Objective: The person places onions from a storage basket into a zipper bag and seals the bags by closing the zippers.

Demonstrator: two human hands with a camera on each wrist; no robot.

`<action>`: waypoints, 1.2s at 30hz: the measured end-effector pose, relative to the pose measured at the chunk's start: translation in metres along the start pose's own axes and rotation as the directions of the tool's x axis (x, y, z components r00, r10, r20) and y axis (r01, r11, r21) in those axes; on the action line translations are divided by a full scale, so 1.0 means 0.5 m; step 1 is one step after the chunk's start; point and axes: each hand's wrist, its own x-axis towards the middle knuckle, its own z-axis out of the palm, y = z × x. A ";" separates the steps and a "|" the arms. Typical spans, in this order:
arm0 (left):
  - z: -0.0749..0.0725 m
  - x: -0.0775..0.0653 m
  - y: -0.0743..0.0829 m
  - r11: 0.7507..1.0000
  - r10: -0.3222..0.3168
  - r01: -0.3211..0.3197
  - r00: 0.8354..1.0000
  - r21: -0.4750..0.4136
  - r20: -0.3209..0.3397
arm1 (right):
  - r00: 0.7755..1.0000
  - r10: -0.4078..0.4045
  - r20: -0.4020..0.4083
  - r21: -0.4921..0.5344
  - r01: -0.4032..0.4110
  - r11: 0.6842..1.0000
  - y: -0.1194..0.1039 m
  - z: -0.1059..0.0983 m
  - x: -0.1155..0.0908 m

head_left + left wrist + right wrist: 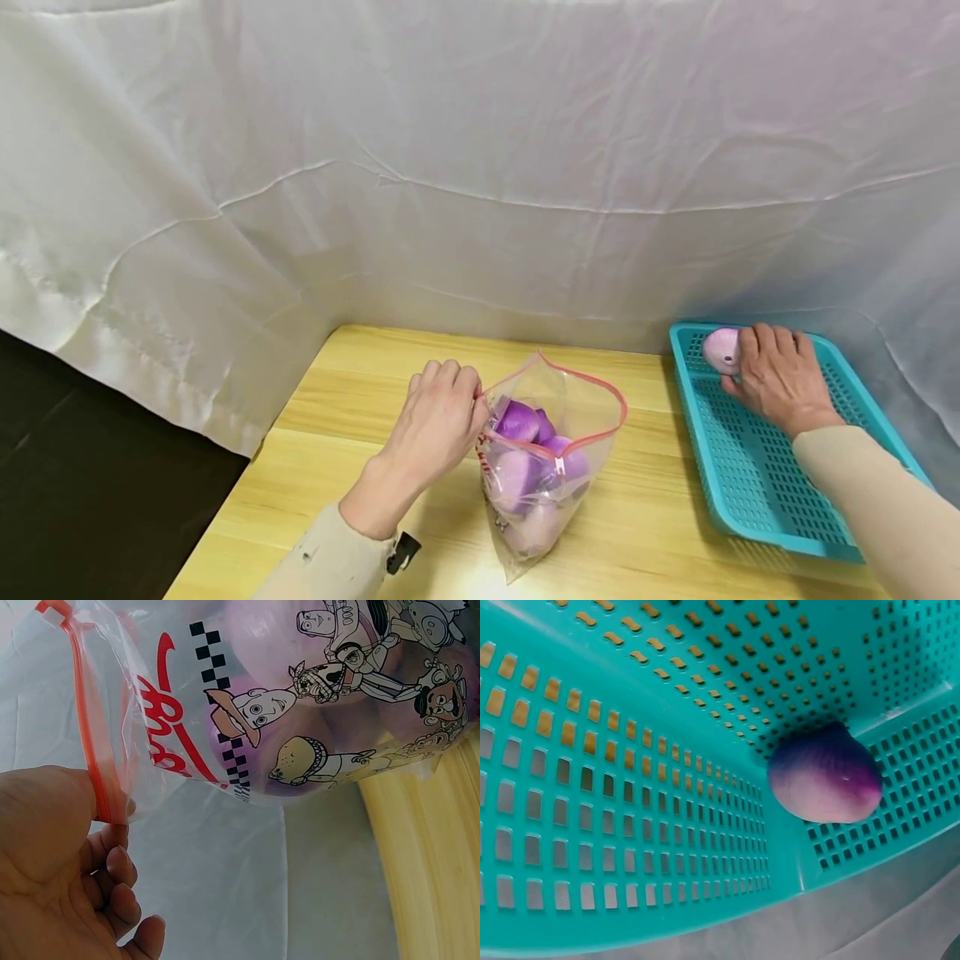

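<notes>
My left hand (438, 412) pinches the upper left edge of a clear zip bag (551, 483) between thumb and fingers. The bag stands with its mouth open, a red zip strip (88, 735) along it and cartoon prints on one side. Several round purple-and-pale pieces (517, 479) fill its lower part. Over the far end of the turquoise basket (701, 450), my right hand (783, 379) grips an onion-shaped pink-purple thing (722, 350) that shows a dark spot; its right side is hidden by the fingers. Another onion-shaped piece (825, 776) lies in a basket corner in the right wrist view.
The basket stands at the right end of the pale wooden table (352, 375), near the curtain. Grey-white cloth (480, 167) hangs behind the table and on both sides. At left, past the table's edge, the floor (82, 467) is dark.
</notes>
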 end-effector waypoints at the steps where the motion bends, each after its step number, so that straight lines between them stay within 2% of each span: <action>1: 0.000 0.001 -0.001 1.000 -0.003 0.003 1.000 0.000 0.002 | 1.000 0.009 0.000 0.002 -0.009 1.000 -0.002 -0.003 0.003; 8: 0.003 0.007 -0.006 1.000 -0.008 0.008 1.000 0.005 0.004 | 0.998 0.039 -0.048 0.053 -0.036 0.998 -0.015 -0.031 0.025; 21: -0.002 0.021 -0.012 1.000 -0.020 0.021 1.000 -0.015 0.013 | 0.981 -0.016 -0.192 0.095 0.035 0.995 -0.038 -0.081 0.068; 25: -0.004 0.021 -0.013 0.999 -0.028 0.028 0.999 -0.020 0.018 | 0.964 -0.036 -0.263 0.093 0.062 0.994 -0.046 -0.093 0.078; 32: -0.006 0.022 -0.015 0.999 -0.034 0.034 0.999 -0.025 0.014 | 0.954 -0.051 -0.297 0.115 0.089 0.989 -0.067 -0.131 0.098; 36: -0.008 0.025 -0.016 0.999 -0.024 0.024 1.000 -0.026 0.003 | 0.919 -0.063 -0.390 0.117 0.117 0.986 -0.078 -0.148 0.113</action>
